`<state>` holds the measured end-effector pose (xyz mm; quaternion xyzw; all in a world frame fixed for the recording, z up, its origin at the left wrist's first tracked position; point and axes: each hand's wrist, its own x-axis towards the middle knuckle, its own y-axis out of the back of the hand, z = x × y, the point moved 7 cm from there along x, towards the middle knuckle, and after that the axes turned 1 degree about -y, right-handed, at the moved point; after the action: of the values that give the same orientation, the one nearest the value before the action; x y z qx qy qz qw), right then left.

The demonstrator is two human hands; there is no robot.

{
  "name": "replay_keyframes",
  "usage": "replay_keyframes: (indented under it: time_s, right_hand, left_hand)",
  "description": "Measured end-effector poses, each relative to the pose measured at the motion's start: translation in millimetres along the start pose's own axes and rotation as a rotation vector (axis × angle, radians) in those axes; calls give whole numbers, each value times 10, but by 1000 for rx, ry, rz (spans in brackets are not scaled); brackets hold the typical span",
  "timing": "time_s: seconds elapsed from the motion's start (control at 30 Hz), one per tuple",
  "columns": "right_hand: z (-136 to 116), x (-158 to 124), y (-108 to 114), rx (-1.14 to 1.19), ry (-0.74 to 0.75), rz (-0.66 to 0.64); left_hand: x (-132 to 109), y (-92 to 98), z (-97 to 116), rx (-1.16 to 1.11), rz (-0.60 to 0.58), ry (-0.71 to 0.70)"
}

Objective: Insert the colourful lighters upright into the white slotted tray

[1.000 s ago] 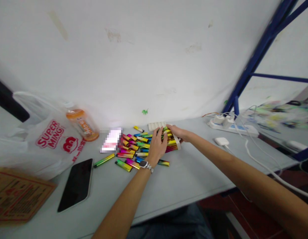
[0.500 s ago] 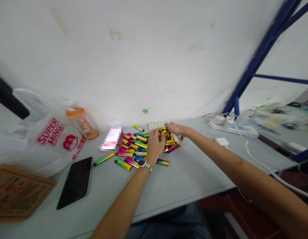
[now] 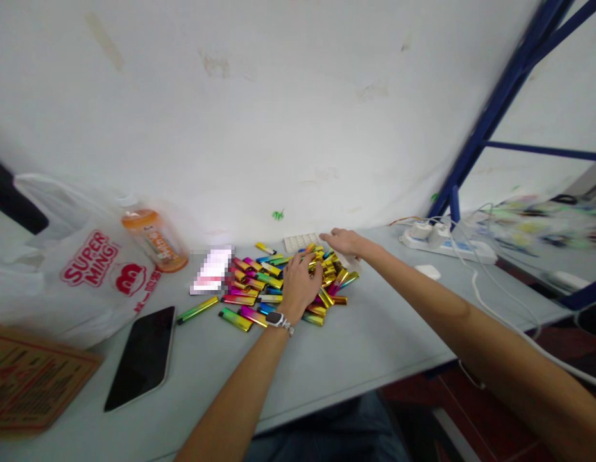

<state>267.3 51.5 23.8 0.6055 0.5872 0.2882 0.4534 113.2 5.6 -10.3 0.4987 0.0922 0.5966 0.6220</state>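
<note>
A heap of slim, shiny lighters (image 3: 259, 280) in gold, green, pink and blue spreads over the grey table. My left hand (image 3: 301, 282), with a watch on its wrist, rests on the heap with fingers apart and bent; whatever lies beneath its palm is hidden. At the heap's far right, my right hand (image 3: 344, 242) grips a pale, thin-walled piece (image 3: 349, 262), mostly covered by the hand, its kind unclear. Gold lighters (image 3: 332, 269) lie loosely piled between the two hands. Behind them, a white gridded tray (image 3: 300, 242) lies near the wall.
Left of the heap are a phone with a lit screen (image 3: 212, 269), a black tablet (image 3: 142, 356), an orange drink bottle (image 3: 156, 239), a white plastic bag (image 3: 93, 276) and a cardboard box (image 3: 38, 378). To the right, a power strip (image 3: 446, 247) trails white cables.
More gold lighters now lie spread out to the right, beside my left hand. My right hand has flattened and the pale piece shows less. The view has shifted slightly.
</note>
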Motion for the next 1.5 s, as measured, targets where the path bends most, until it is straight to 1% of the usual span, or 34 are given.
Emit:
replay_keyframes:
  time_s: [0.2, 0.3, 0.4, 0.57, 0.73, 0.83, 0.93, 1.03, 1.1, 1.17, 1.27, 1.33, 1.4, 1.43, 1.5]
  right_hand:
    - [20, -16, 108, -94, 44, 118]
    - [12, -30, 185, -77, 35, 184]
    - [-46, -46, 250, -30, 56, 243]
    - [-125, -89, 255, -10, 68, 262]
    - [-76, -90, 308, -2, 74, 288]
    - [-33, -61, 345, 143, 114, 285]
    - [-61, -72, 313, 363, 224, 284]
    - [-123, -104, 150, 610, 319, 234]
    - [-140, -97, 0, 774, 323, 186]
    - [-140, -63, -108, 896, 306, 186]
    - [-163, 29, -194, 997, 283, 192]
    - [-209, 106, -225, 1023, 266, 173]
    - [-277, 185, -245, 1006, 261, 163]
    - [-313, 228, -256, 988, 262, 168]
    - [-388, 326, -293, 935, 278, 195]
  left_hand:
    - [-26, -3, 48, 57, -18, -17]
    - [-36, 2, 67, 81, -27, -21]
    - [-41, 15, 82, 104, -24, -22]
    - [-43, 19, 91, 124, 6, -43]
    - [-48, 2, 81, 126, 10, -50]
    - [-48, 11, 92, 128, 15, -54]
    - [-42, 26, 105, 132, 14, -52]
    - [-31, 36, 86, 129, 26, -32]
    - [-27, 41, 48, 101, 48, -6]
    - [-27, 58, -8, 41, 82, 38]
    - [-11, 154, -88, -63, 145, 92]
    - [50, 295, -139, -100, 182, 90]
    - [175, 478, -227, -89, 185, 60]
    - [262, 556, -287, -57, 146, 29]
    - [448, 645, -450, 49, -3, -51]
